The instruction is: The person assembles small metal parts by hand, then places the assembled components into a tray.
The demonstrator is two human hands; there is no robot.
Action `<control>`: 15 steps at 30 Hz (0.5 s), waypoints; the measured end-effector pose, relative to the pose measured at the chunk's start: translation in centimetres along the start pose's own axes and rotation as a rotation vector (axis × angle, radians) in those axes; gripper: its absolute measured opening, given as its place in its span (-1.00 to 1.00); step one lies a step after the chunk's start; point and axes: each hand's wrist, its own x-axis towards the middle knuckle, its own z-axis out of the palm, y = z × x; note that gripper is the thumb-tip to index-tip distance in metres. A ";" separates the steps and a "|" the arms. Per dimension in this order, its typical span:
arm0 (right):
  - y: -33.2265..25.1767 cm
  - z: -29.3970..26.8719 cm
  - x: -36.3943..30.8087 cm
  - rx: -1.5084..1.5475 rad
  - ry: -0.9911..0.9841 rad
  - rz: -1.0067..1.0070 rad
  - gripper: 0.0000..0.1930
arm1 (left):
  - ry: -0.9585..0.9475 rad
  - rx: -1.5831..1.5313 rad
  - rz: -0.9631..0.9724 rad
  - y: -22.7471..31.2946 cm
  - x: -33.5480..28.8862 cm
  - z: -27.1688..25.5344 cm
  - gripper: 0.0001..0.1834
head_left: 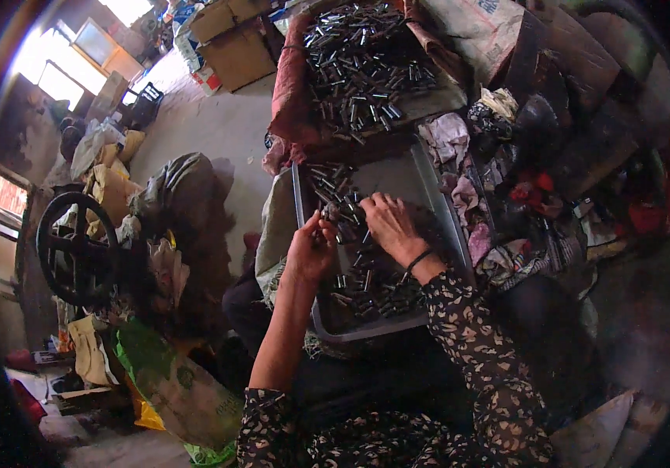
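Observation:
My left hand is over the left side of a grey plastic tray, its thumb and fingers pinched on a small metal part. Beside it, my right hand reaches over the middle of the tray with its back up and its fingers apart. Its fingertips are at the loose metal pieces; the thumb is hidden. Short shiny metal cylinders lie scattered in the tray below both hands, and more lie toward its far left corner.
Beyond the tray is a large heap of similar metal pieces on reddish cloth. Crumpled rags line the tray's right side. A black handwheel stands at left, near a green sack. Cardboard boxes sit farther back.

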 end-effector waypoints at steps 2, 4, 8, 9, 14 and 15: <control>0.1 -0.5 0.4 -0.055 -0.025 0.045 -0.86 | 0.062 0.204 0.078 -0.2 0.0 0.1 -0.80; 0.9 -1.3 0.2 -0.077 -0.049 0.074 -0.88 | 0.093 0.205 0.114 -0.4 0.2 0.0 -0.81; 2.3 -1.2 -0.1 -0.039 -0.058 0.142 -0.94 | 0.231 0.266 0.197 -1.5 0.6 0.6 -0.79; 2.3 -1.1 0.0 -0.037 -0.057 0.140 -0.94 | 0.232 0.268 0.201 -1.6 0.6 0.5 -0.79; 1.7 -0.1 0.5 -0.021 -0.057 0.227 -0.91 | 0.138 0.266 0.150 -1.3 0.8 -0.1 -0.79; 1.7 0.0 0.6 -0.019 -0.057 0.228 -0.91 | 0.139 0.267 0.150 -1.6 0.7 0.4 -0.79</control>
